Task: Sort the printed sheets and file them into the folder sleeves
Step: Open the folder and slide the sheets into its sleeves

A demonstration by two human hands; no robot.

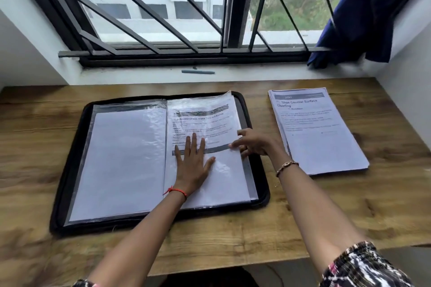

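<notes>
Left hand [193,161] flat, pinning the sheet [205,121] in the folder's [263,191] right sleeve [224,170]; right hand [253,144] pinches the sleeve edge. I'd smooth outward so nothing creases. Stack [321,147] waits right.

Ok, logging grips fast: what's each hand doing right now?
Left hand: open, pressing flat on the sleeve.
Right hand: closed, fingers pinching the sleeve's edge.

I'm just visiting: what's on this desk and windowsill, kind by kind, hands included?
Folder: 1
Printed sheet in it: 1
Paper stack: 1
Pen: 1
Blue cloth: 1
Hands: 2, left hand and right hand
Total: 7
</notes>
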